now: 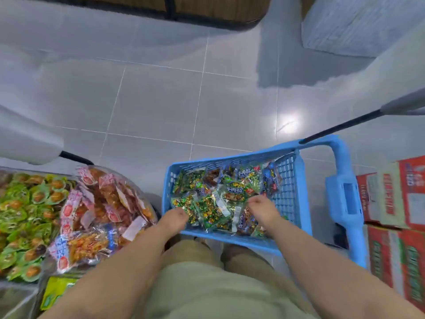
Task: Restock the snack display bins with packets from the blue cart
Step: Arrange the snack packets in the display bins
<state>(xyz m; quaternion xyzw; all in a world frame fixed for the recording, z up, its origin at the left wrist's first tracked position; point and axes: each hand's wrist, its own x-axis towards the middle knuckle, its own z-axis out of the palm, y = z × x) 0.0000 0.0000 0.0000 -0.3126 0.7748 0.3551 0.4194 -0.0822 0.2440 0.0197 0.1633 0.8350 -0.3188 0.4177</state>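
Stands over the blue cart [232, 239] on the grey tiled floor [161, 100] and reaches into its basket with both bare arms. Curls the left hand [174, 218] down over the near left corner of the basket, gripping the edge of the green packets [207, 208] heaped there. Digs the right hand [261, 207] into the same heap nearer the right wall, fingers bent and closed on crinkled plastic. Looks down on a heap that fills the basket from near rim to far rim: mostly green wrappers with a blue band of white Chinese characters, too blurred to read, plus a few brown packets [212, 174] by the far rim.

Has the snack display bins [144, 192] just left of the cart. Shows there a mass of green round-fronted packets [27, 215] towards the left edge, and beside them clear packets with red-and-white labels [103, 199], lettering illegible. Shows also one blue-labelled packet [87, 247] of orange strips at the near side.

Has stacked red and white cardboard boxes [395, 203] to the right of the cart's blue handle [345, 199], printed with large sideways characters, green on the lower box, none legible.
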